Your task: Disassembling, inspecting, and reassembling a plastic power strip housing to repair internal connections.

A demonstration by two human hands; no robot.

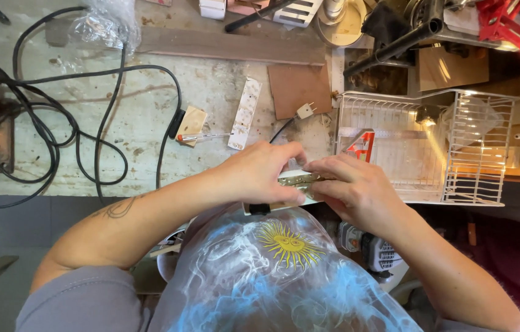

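A workshop: worn workbench [149,117], tangled cables [57,129], screwdriver [201,137], wood offcuts [229,46].

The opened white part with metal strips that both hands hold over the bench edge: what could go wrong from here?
1. The white part sits over the bench edge, above the lap; if the left hand or right hand slips, its metal strips might fall.
2. The screwdriver lies near the black cables; a reaching arm might snag them.
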